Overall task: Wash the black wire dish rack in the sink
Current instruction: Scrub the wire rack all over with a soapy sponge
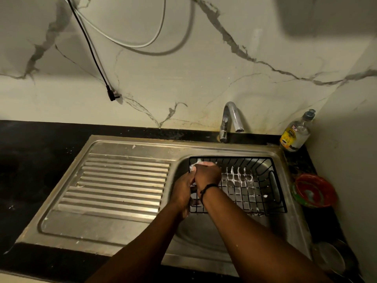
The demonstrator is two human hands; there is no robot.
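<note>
The black wire dish rack (247,185) sits inside the basin of the stainless steel sink (291,221) at centre right of the frame, its grid floor streaked with white soap foam. Both hands meet at the rack's left end. The left hand (183,190) has its fingers curled around the rack's left side wires, gripping them. The right hand (207,172), with a dark cord bracelet (208,189) at its wrist, presses a small foamy white scrubbing pad (193,167) against the rack's upper left corner, fingers closed over the pad. Left of the basin lies the ribbed steel drainboard (120,180). Above the basin stands a curved chrome tap (231,119). At the right edge, a clear soap bottle with a yellow label (295,133) stands in the corner, and below it a red and green bowl (314,189) rests on the black counter (30,160). A black cable (91,52) hangs down the marbled wall at upper left
</note>
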